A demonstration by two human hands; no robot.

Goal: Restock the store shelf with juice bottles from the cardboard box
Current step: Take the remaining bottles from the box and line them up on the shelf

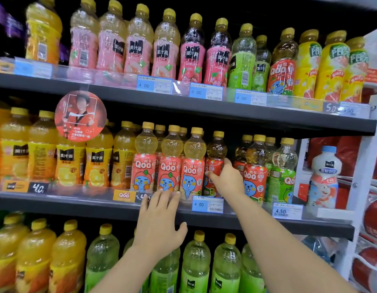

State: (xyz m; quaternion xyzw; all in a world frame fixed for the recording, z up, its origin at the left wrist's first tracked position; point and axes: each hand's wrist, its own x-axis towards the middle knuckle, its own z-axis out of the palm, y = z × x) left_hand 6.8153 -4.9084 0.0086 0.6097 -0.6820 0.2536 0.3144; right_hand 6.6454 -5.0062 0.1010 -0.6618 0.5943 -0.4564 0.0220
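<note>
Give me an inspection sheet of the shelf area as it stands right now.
Surface: middle shelf, dark, price tags along its edge.
Job's things: red-label juice bottle upright in the middle shelf row; cardboard box not in view.
Clutter: round red sign hanging from the upper shelf.
Grips: right hand closed around the red-label juice bottle; left hand open, fingers spread at the shelf edge, holding nothing.
Cables: nothing seen.
Surroundings: full rows of bottles above and below; white rack to the right.

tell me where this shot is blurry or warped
Head view: the far-left orange bottle on the top shelf is smeared; the shelf edges slant from the wide-angle lens; the Qoo bottle in the right hand stays fairly sharp.
</note>
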